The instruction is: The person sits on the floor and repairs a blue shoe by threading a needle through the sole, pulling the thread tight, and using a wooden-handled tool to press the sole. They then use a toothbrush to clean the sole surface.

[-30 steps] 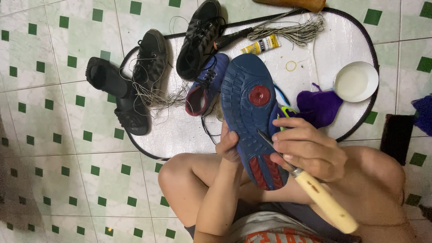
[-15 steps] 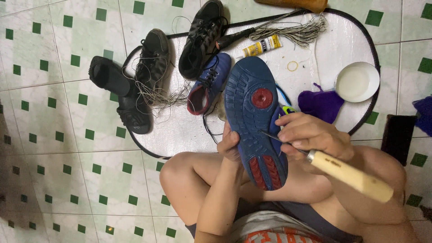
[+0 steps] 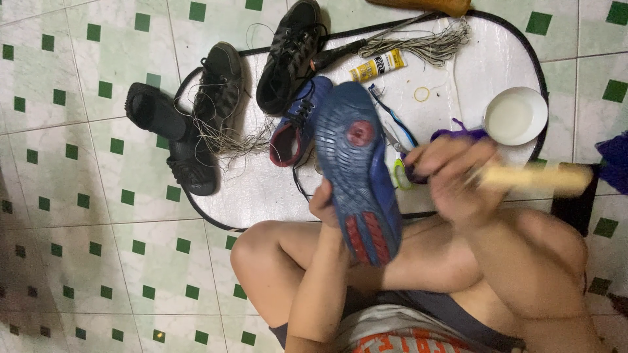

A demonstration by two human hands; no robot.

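Looking down from a head-worn camera, the view takes in a seated person's bare knees and forearms. Nearest, the left forearm rises from the lap, and the left hand (image 3: 325, 204) wraps around the edge of a blue shoe (image 3: 358, 167), fingers closed on it, holding it sole-up over the knees. The sole shows a red round patch near the toe end and red bars at the heel end, which points toward the body. The right hand (image 3: 450, 176) sits just right of the shoe, fingers curled tight around a pale wooden handle (image 3: 536, 178) that sticks out to the right. This hand is blurred, so the tool's tip and whether it touches the shoe cannot be told.

Beyond the knees lies a white oval mat (image 3: 261, 189) with a dark rim, spread on a floor (image 3: 78, 229) of pale tiles with small green squares. On the mat, a second blue shoe (image 3: 294, 124) lies touching the held one's toe. Farther left sit three black shoes (image 3: 196, 117) with loose thread among them. Farther right stand a white bowl (image 3: 515, 116), a purple cloth (image 3: 458, 133), a yellow tube (image 3: 378, 66) and a bundle of grey cord (image 3: 425, 42).
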